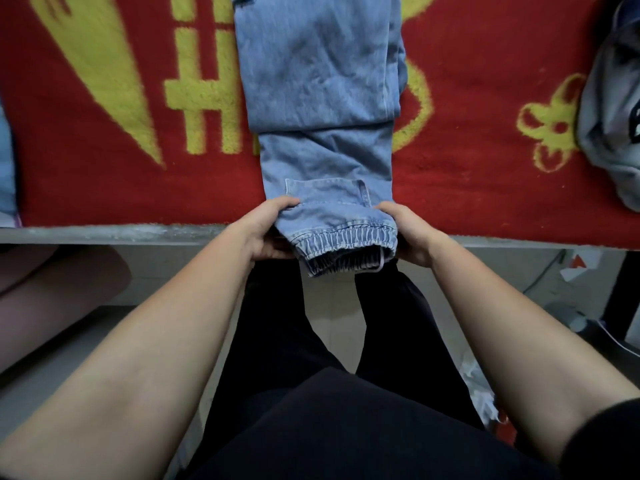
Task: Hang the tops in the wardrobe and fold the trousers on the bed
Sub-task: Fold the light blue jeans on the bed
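Light blue jeans lie lengthwise on a red and yellow blanket covering the bed. The left hand and right hand grip the elastic cuffs at the bed's edge.

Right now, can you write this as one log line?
step: folding jeans | left hand: grips elastic end | right hand: grips elastic end | jeans: on bed, elastic end past edge

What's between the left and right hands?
Head view: only the elastic jeans cuff; the left hand and right hand grip its two sides.
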{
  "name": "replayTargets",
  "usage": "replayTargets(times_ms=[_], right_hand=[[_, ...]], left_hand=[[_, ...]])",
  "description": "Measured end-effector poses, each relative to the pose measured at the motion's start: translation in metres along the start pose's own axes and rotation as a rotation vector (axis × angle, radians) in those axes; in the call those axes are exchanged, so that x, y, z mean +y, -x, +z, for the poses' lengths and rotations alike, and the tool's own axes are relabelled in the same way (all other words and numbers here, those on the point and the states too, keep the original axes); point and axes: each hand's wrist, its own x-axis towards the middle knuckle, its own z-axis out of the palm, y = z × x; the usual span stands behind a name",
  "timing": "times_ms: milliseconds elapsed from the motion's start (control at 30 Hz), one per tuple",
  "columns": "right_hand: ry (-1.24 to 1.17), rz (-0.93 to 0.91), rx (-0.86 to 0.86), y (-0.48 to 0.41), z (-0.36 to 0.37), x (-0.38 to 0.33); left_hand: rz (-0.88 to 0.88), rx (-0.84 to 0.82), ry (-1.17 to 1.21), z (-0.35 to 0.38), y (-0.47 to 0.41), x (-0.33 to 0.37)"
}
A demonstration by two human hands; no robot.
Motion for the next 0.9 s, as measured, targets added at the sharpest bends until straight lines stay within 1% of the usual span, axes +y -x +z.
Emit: replayTargets(times_ms=[67,133,167,233,267,300,333,400,433,500,533,567,633,700,767,833,900], right_hand=[[-0.048,-0.061,-0.022,0.012,-0.001,-0.035],[-0.09,-0.202,-0.026,0.019,-0.003,-0.083],[-0.112,-0.271,-0.04,0.021,-0.005,-0.109],[-0.195,-0.353,-0.06,0.021,-0.005,-0.159],[-0.227,-0.372,-0.039,0.017,-0.005,-0.179],[-0.239,-0.39,0.017,0.013,-0.003,-0.196],[-0.228,-0.417,0.092,0.009,0.001,-0.208],[-0.12,-0.498,0.262,-0.003,0.007,-0.222],[-0.011,-0.552,0.345,-0.009,0.008,-0.225],[0.292,-0.645,0.514,-0.02,0.006,-0.22],[0.416,-0.672,0.593,-0.023,0.005,-0.213],[0.496,-0.694,0.66,-0.025,0.005,-0.206],[0.577,-0.716,0.764,-0.028,0.007,-0.196],[0.584,-0.72,0.825,-0.031,0.011,-0.191],[0.577,-0.771,0.887,-0.031,0.014,-0.198],[0.55,-0.892,0.932,-0.027,0.018,-0.211],[0.425,-1.08,0.918,-0.019,0.028,-0.227]], left_hand=[[0.034,-0.086,0.007,-0.007,0.021,0.028],[0.131,-0.122,0.022,-0.015,0.038,0.065],[0.188,-0.123,0.07,-0.017,0.046,0.086],[0.307,-0.096,0.297,-0.02,0.052,0.128],[0.37,-0.061,0.414,-0.019,0.052,0.147],[0.432,-0.004,0.459,-0.015,0.051,0.161],[0.492,0.079,0.415,-0.011,0.048,0.171],[0.615,0.27,0.175,0.0,0.038,0.18],[0.681,0.365,0.038,0.004,0.031,0.181],[0.787,0.53,-0.257,0.007,0.018,0.181],[0.803,0.608,-0.384,0.007,0.012,0.181],[0.802,0.68,-0.463,0.007,0.008,0.18],[0.795,0.777,-0.494,0.008,0.005,0.181],[0.791,0.846,-0.527,0.011,0.0,0.182],[0.771,0.886,-0.563,0.012,-0.004,0.188],[0.706,0.896,-0.54,0.008,-0.008,0.194],[0.636,0.875,-0.478,0.003,-0.013,0.2]])
